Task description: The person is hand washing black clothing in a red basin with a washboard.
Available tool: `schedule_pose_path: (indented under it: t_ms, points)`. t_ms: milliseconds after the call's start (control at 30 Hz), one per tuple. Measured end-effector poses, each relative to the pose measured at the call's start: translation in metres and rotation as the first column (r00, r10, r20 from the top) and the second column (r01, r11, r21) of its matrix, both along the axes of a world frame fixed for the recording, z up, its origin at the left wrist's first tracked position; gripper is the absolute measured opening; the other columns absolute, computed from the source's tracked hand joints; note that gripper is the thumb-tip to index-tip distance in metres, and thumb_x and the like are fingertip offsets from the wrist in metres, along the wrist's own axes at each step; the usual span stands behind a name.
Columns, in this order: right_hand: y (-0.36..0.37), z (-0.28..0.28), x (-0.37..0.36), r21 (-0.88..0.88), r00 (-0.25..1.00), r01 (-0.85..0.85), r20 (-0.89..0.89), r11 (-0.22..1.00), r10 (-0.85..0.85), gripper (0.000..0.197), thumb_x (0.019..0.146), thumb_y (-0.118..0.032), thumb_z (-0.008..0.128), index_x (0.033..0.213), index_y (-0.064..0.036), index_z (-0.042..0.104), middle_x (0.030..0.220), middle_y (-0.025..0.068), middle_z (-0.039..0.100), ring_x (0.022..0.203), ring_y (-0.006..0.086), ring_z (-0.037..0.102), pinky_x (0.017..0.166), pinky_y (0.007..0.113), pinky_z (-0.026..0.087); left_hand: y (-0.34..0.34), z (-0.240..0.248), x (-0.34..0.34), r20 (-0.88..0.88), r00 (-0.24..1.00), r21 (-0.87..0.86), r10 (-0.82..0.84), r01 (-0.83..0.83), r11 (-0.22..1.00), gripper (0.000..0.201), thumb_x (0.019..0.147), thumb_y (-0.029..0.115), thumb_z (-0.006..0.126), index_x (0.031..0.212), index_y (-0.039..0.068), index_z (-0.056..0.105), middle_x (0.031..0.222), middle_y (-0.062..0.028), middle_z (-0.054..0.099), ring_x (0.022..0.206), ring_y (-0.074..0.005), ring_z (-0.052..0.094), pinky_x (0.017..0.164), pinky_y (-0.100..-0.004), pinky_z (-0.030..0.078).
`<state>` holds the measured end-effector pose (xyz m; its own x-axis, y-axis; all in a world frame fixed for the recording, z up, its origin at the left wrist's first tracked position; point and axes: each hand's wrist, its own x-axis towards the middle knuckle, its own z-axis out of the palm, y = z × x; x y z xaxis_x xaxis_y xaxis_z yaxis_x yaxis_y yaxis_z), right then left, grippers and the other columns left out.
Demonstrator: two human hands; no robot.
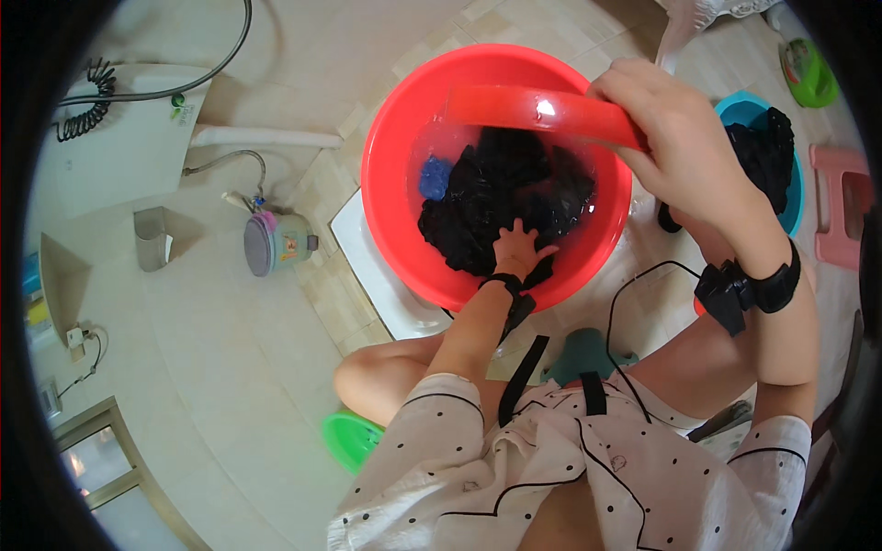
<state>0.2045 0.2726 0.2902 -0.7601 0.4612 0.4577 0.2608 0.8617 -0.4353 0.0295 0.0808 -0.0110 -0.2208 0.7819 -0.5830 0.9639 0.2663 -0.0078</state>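
A large red basin (390,165) on the tiled floor holds water and a heap of dark clothes (514,197), with a small blue cloth (435,177) at its left. My left hand (517,250) presses down on the dark clothes inside the basin. My right hand (675,129) grips a smaller red basin (537,112), tilted over the far rim of the big one. Black bands sit on both wrists.
A blue basin (746,108) with more dark clothes stands at the right, beside a pink stool (841,207). A grey lidded pot (276,243) and a hose lie on the floor at left. A green stool (349,439) is under me.
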Motion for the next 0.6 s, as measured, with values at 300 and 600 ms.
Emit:
schedule_pose_path:
  t_ms: [300,600]
  points:
    - [-0.009,-0.003,-0.002,0.023,1.000,-0.002,-0.015,1.000,0.002,0.029,0.068,-0.012,0.072,0.090,-0.0024,0.055,0.087,0.0120,0.057,0.088,0.0326,0.056,0.072,0.040,0.047,-0.024,-0.042,-0.025,-0.043,0.988,0.031,0.151,-0.150,0.988,0.053,0.081,0.061,0.056,0.102,0.013,0.069,0.113,-0.0140,0.059,0.101,-0.0344,0.059,0.083,-0.0403,0.052]
    - [-0.007,-0.023,0.012,0.043,1.000,-0.013,0.026,0.999,0.011,0.029,0.069,-0.013,0.071,0.092,-0.0025,0.057,0.093,0.0123,0.057,0.092,0.0324,0.056,0.075,0.042,0.047,-0.039,0.010,-0.043,0.077,0.880,0.244,0.469,-0.473,0.847,0.012,0.068,0.006,0.071,0.077,0.007,0.063,0.085,-0.0146,0.065,0.084,-0.0322,0.066,0.075,-0.0401,0.053]
